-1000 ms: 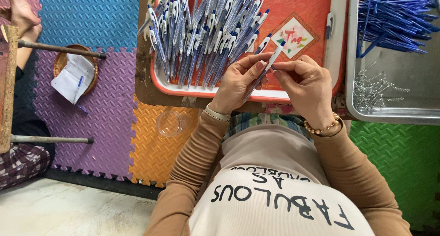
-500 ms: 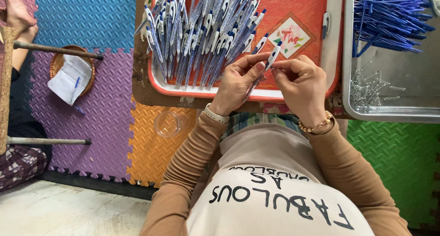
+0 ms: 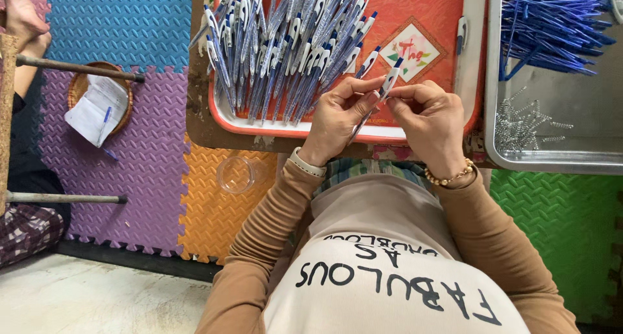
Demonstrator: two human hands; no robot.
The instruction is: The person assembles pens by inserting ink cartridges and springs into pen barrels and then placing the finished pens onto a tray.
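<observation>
**If Loosened Over the Red Tray (image 3: 259, 127), Likely Lost in the Pile**

While working just above the red tray's near rim, held one white-and-blue pen (image 3: 387, 87) on a slant. Gripped it with both hands: left hand (image 3: 337, 123) closed on the lower barrel, right hand (image 3: 431, 123) pinching by fingertips near the clip end (no finger seen loose).

Judged the grip narrow. Could have let the pen slip with any twist too hard or too quick. Would probably have dropped it then among the pile of like pens (image 3: 285, 48) on the tray's left half, and struggled to tell it apart.

Might equally have sprung a small inner part off the near rim toward the clear cup (image 3: 237, 175) on the mat below the tray. Could not make out any such part here.

Risked, on a wide reach to the tray's right, knocking the springs (image 3: 519, 123) in the metal tray (image 3: 551, 162).
</observation>
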